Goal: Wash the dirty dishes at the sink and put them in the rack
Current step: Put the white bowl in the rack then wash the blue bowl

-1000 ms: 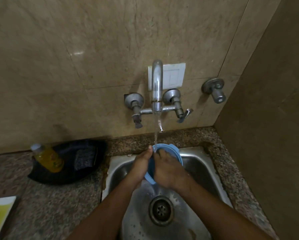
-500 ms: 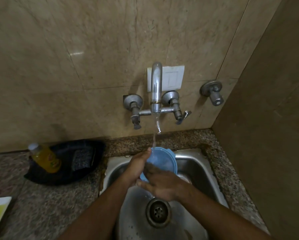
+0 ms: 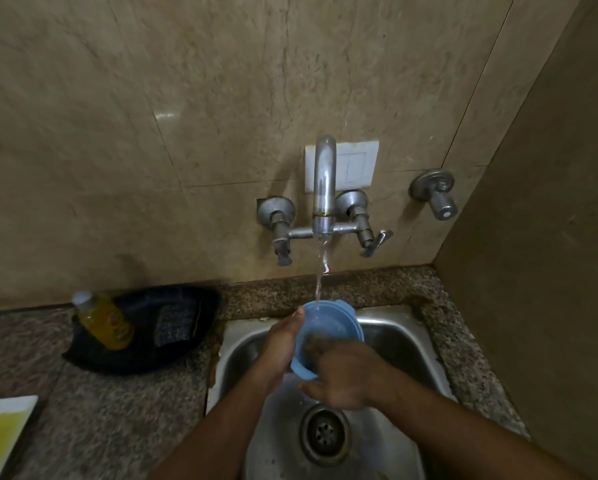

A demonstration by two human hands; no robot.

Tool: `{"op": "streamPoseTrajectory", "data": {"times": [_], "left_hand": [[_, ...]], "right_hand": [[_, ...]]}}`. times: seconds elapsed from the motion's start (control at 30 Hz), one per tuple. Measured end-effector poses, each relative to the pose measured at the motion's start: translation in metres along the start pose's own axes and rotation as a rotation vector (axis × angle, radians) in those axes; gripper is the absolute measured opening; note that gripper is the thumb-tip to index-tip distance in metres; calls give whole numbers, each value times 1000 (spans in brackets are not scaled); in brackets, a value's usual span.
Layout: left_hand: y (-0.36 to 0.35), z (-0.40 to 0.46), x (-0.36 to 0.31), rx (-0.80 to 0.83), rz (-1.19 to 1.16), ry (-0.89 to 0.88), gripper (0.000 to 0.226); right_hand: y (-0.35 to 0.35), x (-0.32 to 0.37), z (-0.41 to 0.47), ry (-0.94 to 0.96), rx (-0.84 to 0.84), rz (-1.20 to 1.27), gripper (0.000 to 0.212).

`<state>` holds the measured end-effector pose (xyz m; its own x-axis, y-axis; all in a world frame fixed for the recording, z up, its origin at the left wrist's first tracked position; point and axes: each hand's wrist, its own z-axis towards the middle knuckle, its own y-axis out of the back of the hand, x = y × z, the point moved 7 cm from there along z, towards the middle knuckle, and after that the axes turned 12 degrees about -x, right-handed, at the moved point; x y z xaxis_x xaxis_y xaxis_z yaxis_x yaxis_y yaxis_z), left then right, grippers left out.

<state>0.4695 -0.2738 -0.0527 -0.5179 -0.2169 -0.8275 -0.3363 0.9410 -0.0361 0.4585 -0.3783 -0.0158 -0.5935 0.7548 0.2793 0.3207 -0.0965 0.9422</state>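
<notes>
A blue plastic bowl [image 3: 328,323] is tilted over the steel sink [image 3: 405,344], its inside facing me, with the tap's water stream landing at its upper rim. My left hand [image 3: 283,344] grips the bowl's left edge, thumb up along the rim. My right hand [image 3: 342,372] lies across the bowl's lower inside, its fingers blurred against the blue surface. The lower part of the bowl is hidden behind that hand.
The wall tap [image 3: 323,192] runs above the sink, with a separate valve [image 3: 436,194] to the right. A yellow soap bottle [image 3: 103,322] leans on a black tray [image 3: 172,341] on the granite counter [image 3: 100,417]. A drain [image 3: 323,433] sits below my hands. A wall closes the right side.
The bowl has turned from edge-on to showing its inside. My right hand has slid from covering the bowl's front down to its lower inside.
</notes>
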Motion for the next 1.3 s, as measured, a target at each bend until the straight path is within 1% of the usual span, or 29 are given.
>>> {"op": "streamPoseTrajectory", "data": {"times": [0.03, 0.07, 0.1, 0.17, 0.2, 0.23, 0.3, 0.37, 0.4, 0.43, 0.47, 0.53, 0.57, 0.63, 0.73, 0.87, 1.0, 1.07, 1.13, 1.17, 1.2, 1.23, 1.27, 1.3], "left_hand": [[-3, 1, 0, 6, 19, -14, 36], [-5, 4, -1, 16, 43, -26, 35], [-5, 4, -3, 10, 56, -37, 34], [0, 6, -10, -15, 55, -72, 34], [3, 8, -9, -22, 55, -74, 35], [7, 9, -8, -36, 49, -77, 35], [13, 9, -6, -70, 38, -92, 33], [12, 10, -8, -101, 98, -142, 31], [11, 9, -13, -117, 168, -196, 29], [10, 6, -19, -135, 253, -260, 26], [10, 3, -27, -153, 348, -343, 24], [17, -4, -37, -207, 606, -493, 34], [23, -10, -40, -238, 727, -542, 41], [31, -22, -42, -282, 932, -660, 49], [36, -43, -43, -323, 1170, -814, 59], [41, -57, -37, -360, 1305, -1004, 73], [42, -75, -35, -439, 1377, -1337, 90], [39, -82, -31, -397, 1362, -1495, 87], [36, -85, -28, -371, 1374, -1578, 78], [35, -83, -30, -370, 1387, -1539, 76], [36, -76, -31, -387, 1381, -1429, 73], [39, -63, -31, -411, 1327, -1236, 69], [44, -50, -31, -422, 1197, -1003, 60], [50, -37, -30, -437, 980, -786, 49]], "right_hand": [[-3, -5, 4, -65, 11, -21, 90], [-5, -5, 8, -98, 35, -6, 95], [-8, 0, 12, -81, 51, 45, 90], [-8, 15, 12, 15, 31, 183, 73], [-5, 17, 7, 47, 17, 229, 71], [-2, 16, 1, 84, -4, 223, 69], [6, 6, -5, 185, -106, 64, 62], [6, -6, -5, 199, -200, -49, 65], [4, -10, -5, 174, -210, -44, 67], [2, -10, -6, 155, -214, 7, 65], [1, -11, -9, 116, -210, 119, 57], [4, -18, -18, -27, -242, 435, 34], [6, -27, -23, -114, -298, 562, 29], [6, -44, -29, -244, -394, 663, 30], [3, -52, -30, -318, -436, 666, 28], [0, -68, -34, -437, -518, 696, 32], [-2, -68, -39, -471, -496, 612, 25], [-1, -68, -42, -497, -502, 574, 21], [-1, -72, -44, -526, -516, 502, 19], [-1, -72, -45, -540, -519, 449, 19], [0, -72, -47, -555, -525, 398, 20], [2, -69, -48, -554, -544, 363, 20], [6, -64, -48, -534, -567, 346, 21], [10, -55, -47, -480, -590, 342, 22]]}}
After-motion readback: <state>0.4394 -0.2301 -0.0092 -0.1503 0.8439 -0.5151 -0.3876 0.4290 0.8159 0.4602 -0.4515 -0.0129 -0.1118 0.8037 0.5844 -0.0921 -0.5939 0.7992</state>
